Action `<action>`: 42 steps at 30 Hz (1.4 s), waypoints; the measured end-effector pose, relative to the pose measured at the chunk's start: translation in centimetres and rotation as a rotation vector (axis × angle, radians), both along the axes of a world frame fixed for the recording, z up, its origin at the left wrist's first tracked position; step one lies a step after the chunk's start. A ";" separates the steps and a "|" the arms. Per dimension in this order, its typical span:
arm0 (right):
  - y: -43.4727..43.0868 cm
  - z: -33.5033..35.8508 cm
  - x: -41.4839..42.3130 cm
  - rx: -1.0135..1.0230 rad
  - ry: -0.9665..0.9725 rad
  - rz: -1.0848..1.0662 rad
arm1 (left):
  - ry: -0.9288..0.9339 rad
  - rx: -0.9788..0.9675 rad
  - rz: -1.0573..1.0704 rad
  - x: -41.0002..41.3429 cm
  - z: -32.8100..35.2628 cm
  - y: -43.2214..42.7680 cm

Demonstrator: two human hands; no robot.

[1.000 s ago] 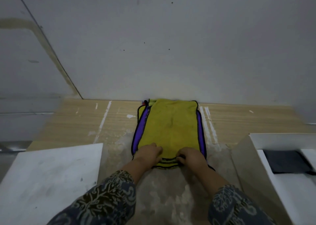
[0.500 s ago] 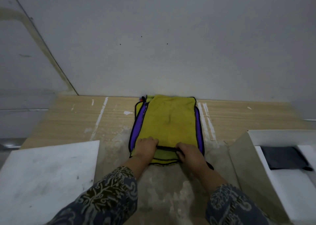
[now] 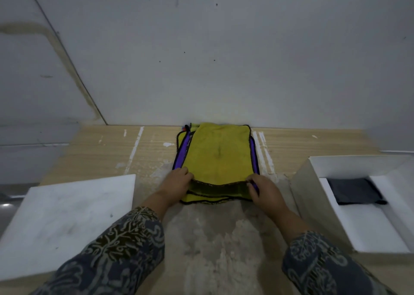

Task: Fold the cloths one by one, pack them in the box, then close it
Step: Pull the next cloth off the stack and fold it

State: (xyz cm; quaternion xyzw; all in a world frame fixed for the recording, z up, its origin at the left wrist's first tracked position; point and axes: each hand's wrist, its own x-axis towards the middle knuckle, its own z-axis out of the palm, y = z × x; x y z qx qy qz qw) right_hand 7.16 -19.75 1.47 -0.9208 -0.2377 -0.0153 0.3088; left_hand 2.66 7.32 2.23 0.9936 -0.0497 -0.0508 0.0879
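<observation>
left hand (image 3: 177,181), right hand (image 3: 263,188), gripping yellow cloth (image 3: 218,155) hem

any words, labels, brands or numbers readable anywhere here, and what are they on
No readable text anywhere.
Cloth: no print; the red tag at its far left corner is too small to read.
Box: plain white, no label.
Dark cloth in the box: no print visible.
White panel: smudges only.
Sleeves: a pattern, no letters.
</observation>
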 end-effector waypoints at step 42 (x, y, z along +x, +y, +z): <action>-6.1 -2.6 -15.9 0.133 0.224 -0.151 | 0.048 -0.522 0.588 -17.5 -0.4 -5.1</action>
